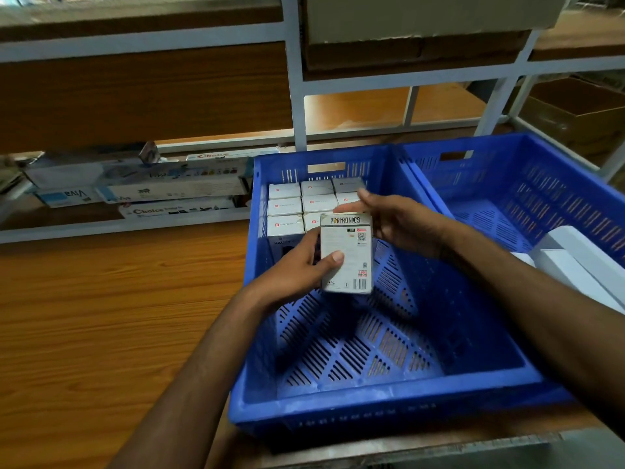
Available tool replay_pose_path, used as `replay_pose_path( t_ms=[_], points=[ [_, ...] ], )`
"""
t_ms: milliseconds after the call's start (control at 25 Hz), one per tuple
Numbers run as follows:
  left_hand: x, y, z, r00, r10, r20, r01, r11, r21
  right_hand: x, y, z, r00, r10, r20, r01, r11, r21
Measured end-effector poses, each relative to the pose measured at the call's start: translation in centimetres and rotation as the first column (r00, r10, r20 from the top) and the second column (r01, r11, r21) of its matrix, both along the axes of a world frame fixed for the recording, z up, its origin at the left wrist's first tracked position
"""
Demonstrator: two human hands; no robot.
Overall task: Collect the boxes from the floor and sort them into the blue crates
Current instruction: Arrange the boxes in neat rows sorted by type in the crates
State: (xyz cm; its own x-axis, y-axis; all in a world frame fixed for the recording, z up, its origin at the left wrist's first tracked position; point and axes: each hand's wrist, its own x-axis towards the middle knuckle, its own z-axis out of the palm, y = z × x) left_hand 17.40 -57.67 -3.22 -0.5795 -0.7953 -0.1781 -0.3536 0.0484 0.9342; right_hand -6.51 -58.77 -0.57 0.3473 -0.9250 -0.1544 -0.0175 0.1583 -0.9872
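My left hand (304,262) grips a white Portronics box (346,253) upright above the near blue crate (372,407), thumb across its printed face. My right hand (395,221) hovers just behind the box's top right corner with fingers extended, touching or nearly touching it. Several identical white boxes (297,206) stand packed in rows at the far left end of this crate. A second blue crate (527,184) sits to the right, with larger white boxes (575,265) at its near end.
The crates sit on a wooden floor (101,299) in front of a white metal shelf frame (294,96). Long flat product boxes (152,187) lie stacked on the lowest shelf at left. A brown carton (575,110) sits at the far right.
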Motion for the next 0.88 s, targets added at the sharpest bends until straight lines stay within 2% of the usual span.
replay_pose_path(
  t_ms=[120, 200, 280, 360, 480, 600, 720, 880],
  points=[
    [0.0, -0.1, 0.3, 0.994, 0.079, -0.075, -0.08, 0.997, 0.0, -0.6, -0.1, 0.3, 0.969, 0.039, 0.243, -0.04, 0.999, -0.002],
    [-0.1, -0.2, 0.6, 0.976, 0.139, -0.166, -0.135, 0.99, 0.037, -0.6, -0.1, 0.5, 0.951, 0.051, 0.305, -0.038, 0.998, -0.049],
    [-0.1, -0.5, 0.7, 0.954, 0.195, -0.227, -0.192, 0.981, 0.039, 0.2, 0.2, 0.8, 0.975, 0.052, 0.215, -0.026, 0.992, -0.121],
    [0.0, -0.7, 1.1, 0.934, 0.241, -0.264, -0.249, 0.969, 0.005, 0.9, 0.3, 0.9, 1.0, 0.006, 0.016, -0.002, 0.972, -0.235],
    [0.2, -0.8, 1.9, 0.883, 0.317, -0.347, -0.344, 0.939, -0.017, 1.2, 0.2, 0.8, 0.966, -0.114, -0.233, 0.031, 0.942, -0.334],
    [0.1, -0.6, 2.3, 0.859, 0.329, -0.393, -0.365, 0.931, -0.018, 1.1, -0.1, 0.0, 0.962, -0.119, -0.244, 0.038, 0.949, -0.314],
    [-0.1, -0.4, 2.0, 0.897, 0.325, -0.3, -0.357, 0.932, -0.056, 1.0, -0.2, 0.1, 0.974, -0.086, -0.208, 0.021, 0.954, -0.298],
    [0.1, -0.3, 1.4, 0.967, 0.154, -0.203, -0.168, 0.984, -0.052, 0.2, 0.0, 0.5, 0.964, -0.122, -0.237, 0.029, 0.932, -0.36]
  ],
)
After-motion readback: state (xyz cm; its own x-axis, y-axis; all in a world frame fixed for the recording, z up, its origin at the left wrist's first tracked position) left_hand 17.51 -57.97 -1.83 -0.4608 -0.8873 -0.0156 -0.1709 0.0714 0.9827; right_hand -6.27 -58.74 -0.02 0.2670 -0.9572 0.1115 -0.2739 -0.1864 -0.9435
